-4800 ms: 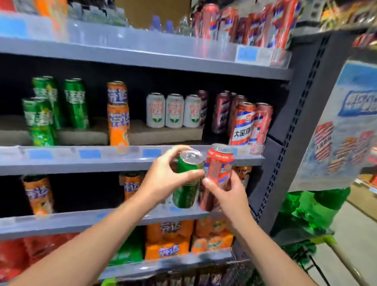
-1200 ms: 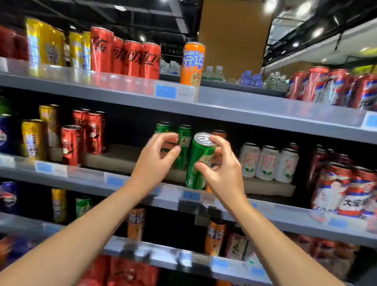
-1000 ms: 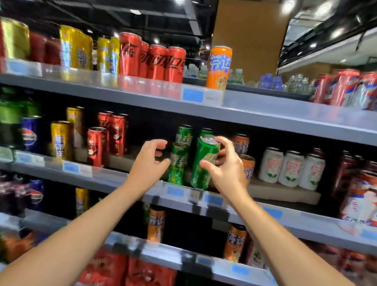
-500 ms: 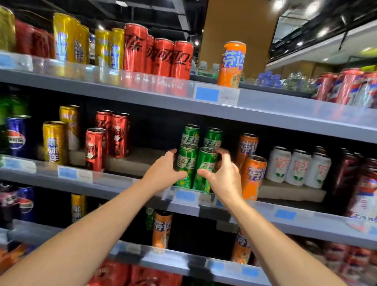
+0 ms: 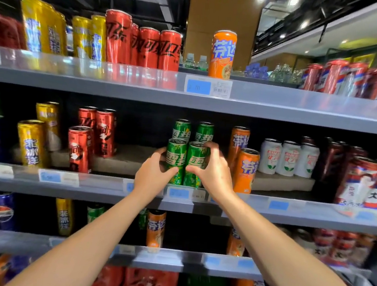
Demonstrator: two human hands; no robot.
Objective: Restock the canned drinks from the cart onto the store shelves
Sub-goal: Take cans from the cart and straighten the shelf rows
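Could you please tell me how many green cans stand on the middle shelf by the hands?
4: front left, gripped by the left hand; front right, under the right hand; back left; back right. More may hide behind.

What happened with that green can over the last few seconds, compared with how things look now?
The right hand carried the green can up from waist height and set it at the front of the middle shelf, beside the other front green can, which the left hand now touches. The red can held earlier is gone from the hands. Both hands are still on the cans; the orange can to the right stayed put.
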